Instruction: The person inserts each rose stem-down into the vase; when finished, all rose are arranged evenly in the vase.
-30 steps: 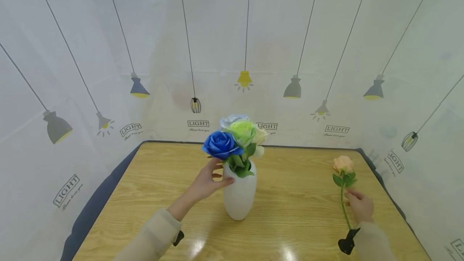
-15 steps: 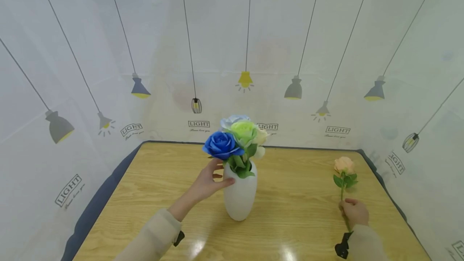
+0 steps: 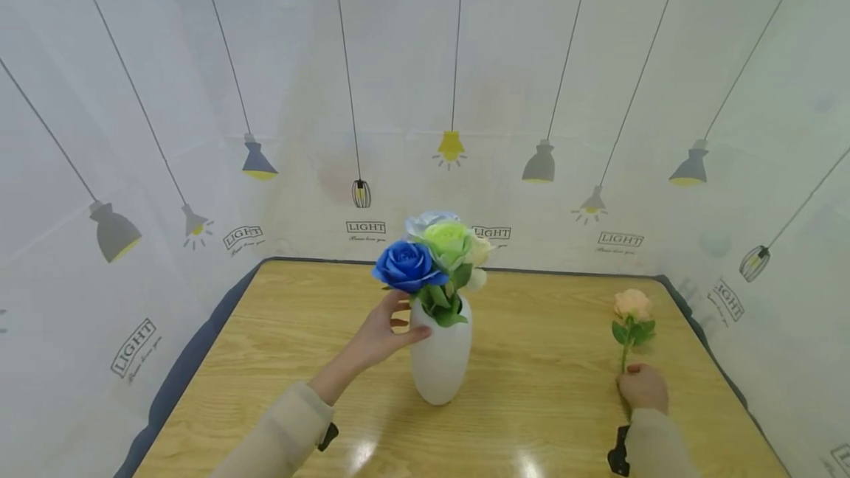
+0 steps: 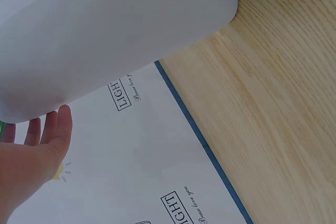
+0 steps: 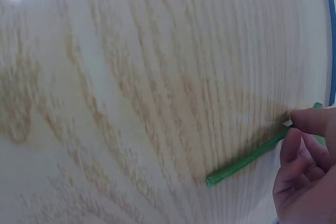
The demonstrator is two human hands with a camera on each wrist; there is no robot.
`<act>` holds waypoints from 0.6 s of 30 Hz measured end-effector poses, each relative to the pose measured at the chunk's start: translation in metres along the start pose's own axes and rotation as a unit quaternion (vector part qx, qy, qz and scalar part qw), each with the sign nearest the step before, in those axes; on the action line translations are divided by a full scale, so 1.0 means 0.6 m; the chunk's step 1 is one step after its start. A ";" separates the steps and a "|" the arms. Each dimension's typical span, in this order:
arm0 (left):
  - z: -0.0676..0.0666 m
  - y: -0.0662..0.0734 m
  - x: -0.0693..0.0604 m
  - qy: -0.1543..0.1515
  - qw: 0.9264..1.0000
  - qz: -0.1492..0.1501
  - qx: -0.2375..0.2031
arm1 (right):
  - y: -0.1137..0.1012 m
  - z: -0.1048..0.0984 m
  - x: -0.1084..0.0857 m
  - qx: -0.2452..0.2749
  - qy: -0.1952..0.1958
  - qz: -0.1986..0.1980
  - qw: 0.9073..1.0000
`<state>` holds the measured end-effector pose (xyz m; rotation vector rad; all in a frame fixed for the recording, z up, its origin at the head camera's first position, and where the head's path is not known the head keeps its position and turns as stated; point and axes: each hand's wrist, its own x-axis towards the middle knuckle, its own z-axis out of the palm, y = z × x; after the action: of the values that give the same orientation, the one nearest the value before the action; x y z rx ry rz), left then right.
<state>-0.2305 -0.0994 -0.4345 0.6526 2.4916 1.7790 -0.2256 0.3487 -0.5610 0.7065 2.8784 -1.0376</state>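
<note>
A white vase [image 3: 441, 360] stands upright on the wooden table, holding a blue rose [image 3: 406, 267], a green rose [image 3: 449, 242], a pale blue one and a cream one. My left hand [image 3: 380, 330] holds the vase near its rim, thumb on the front. In the left wrist view its fingertips [image 4: 64, 116] touch the vase's side. At the right, my right hand [image 3: 643, 387] pinches the stem of a peach rose [image 3: 632, 305] with green leaves. The lower green stem [image 5: 247, 159] sticks out past the fingers in the right wrist view, close over the table.
The wooden table [image 3: 531, 360] has a dark blue edging along its far and side edges. Behind it hangs a white backdrop [image 3: 505, 43] printed with lamps and LIGHT labels. Black wrist straps show at both sleeves.
My right hand has moved down along the peach rose's stem and slightly left, and its fingers have closed on the stem. My left hand and the vase stay where they were.
</note>
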 end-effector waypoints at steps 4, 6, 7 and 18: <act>-0.001 0.002 0.001 0.000 1.000 -0.001 0.001 | -0.005 -0.003 0.000 -0.033 -0.010 -0.019 0.999; -0.001 0.005 0.000 0.000 1.000 -0.002 -0.003 | -0.008 -0.005 -0.003 -0.037 -0.014 -0.026 0.999; 0.000 0.008 -0.001 0.000 1.000 -0.002 -0.006 | -0.009 -0.006 -0.004 -0.039 -0.015 -0.031 0.999; -0.004 0.062 -0.015 -0.001 1.000 -0.002 -0.009 | 0.015 -0.032 0.008 -0.008 -0.022 -0.080 0.996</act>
<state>-0.2110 -0.0948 -0.4021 0.6477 2.4702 1.7967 -0.2232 0.3685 -0.5522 0.4514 2.9421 -1.0307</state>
